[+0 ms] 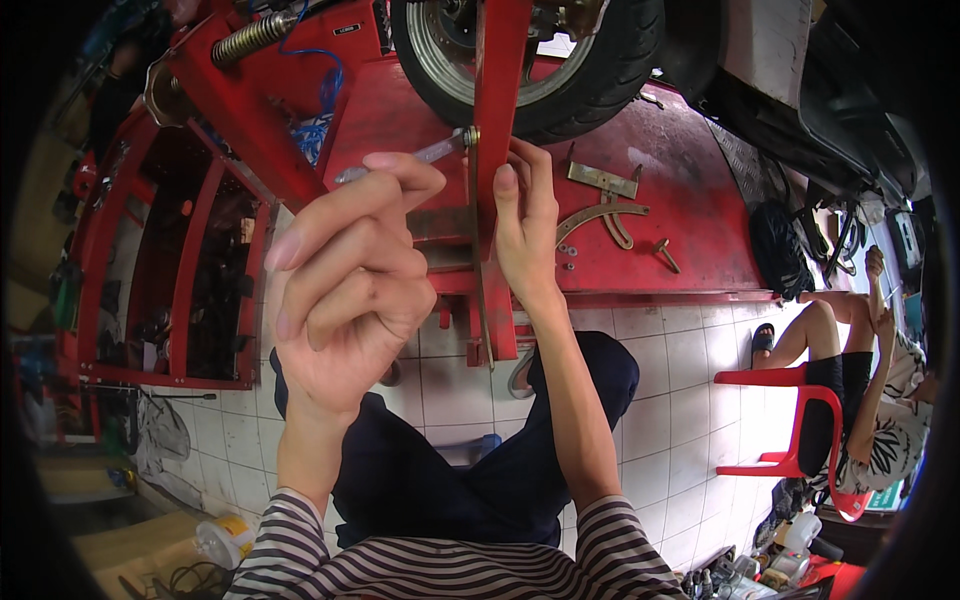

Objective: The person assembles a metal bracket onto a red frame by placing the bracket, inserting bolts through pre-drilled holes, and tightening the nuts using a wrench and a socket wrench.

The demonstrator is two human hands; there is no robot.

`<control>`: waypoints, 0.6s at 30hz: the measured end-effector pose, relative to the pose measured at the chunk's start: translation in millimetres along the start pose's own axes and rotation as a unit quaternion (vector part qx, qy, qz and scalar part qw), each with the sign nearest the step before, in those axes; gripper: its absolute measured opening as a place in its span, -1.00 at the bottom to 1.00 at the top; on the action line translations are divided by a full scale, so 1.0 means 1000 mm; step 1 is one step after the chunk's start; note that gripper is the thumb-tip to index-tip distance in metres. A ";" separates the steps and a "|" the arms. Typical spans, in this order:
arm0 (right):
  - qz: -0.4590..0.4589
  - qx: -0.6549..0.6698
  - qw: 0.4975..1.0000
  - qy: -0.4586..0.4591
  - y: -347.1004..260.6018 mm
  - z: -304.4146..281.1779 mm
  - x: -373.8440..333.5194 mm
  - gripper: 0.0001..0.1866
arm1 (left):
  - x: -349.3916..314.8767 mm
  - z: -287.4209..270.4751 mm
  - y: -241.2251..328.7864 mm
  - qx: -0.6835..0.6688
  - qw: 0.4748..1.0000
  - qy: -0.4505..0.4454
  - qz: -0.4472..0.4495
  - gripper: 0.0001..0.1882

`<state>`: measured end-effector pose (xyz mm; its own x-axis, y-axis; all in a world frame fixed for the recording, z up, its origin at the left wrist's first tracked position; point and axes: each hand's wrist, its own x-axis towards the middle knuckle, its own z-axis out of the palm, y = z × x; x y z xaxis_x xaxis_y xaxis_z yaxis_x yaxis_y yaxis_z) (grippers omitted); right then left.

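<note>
My left hand (355, 285) is raised, its fingers loosely curled and apart, and nothing shows between them. Behind its upper fingers runs a metal wrench (440, 150). The wrench's far end meets a bolt head or nut (472, 136) on an upright red metal bar (495, 100). Whether the left hand touches the wrench is hard to tell; it looks nearer to me than the tool. My right hand (530, 225) grips the bar just below that bolt, thumb in front and fingertips partly hidden behind it.
A wheel with a black tyre (625, 80) stands over the red platform (690, 240). On the platform lie a curved metal bracket (605, 205), a bolt (668, 256) and small nuts. A red rack (180, 270) stands left. Right, another person sits on a red chair (815, 400).
</note>
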<state>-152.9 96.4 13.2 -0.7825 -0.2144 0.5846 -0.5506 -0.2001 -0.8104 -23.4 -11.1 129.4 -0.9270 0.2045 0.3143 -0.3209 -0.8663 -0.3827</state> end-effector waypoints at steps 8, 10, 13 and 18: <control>-0.010 -0.010 1.000 0.005 0.003 0.000 0.001 -0.52 | 0.011 0.007 -0.008 0.025 0.999 0.035 -0.031 -0.73; -0.007 -0.006 1.000 0.003 0.000 0.001 0.000 -0.53 | 0.011 0.006 -0.008 0.032 0.999 0.031 -0.031 -0.71; -0.015 -0.013 1.000 0.003 -0.002 0.000 0.000 -0.56 | 0.014 0.005 -0.010 0.027 0.999 0.024 -0.033 -0.70; -0.007 0.006 1.000 0.002 -0.006 0.002 0.000 -0.61 | 0.016 -0.001 -0.009 0.071 0.995 0.011 -0.065 -0.70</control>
<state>-148.7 95.4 17.7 -0.7755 -0.2075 0.5963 -0.5585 -0.2149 -0.8012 -35.5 0.2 136.6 -0.8844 0.3273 0.3327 -0.4087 -0.8873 -0.2136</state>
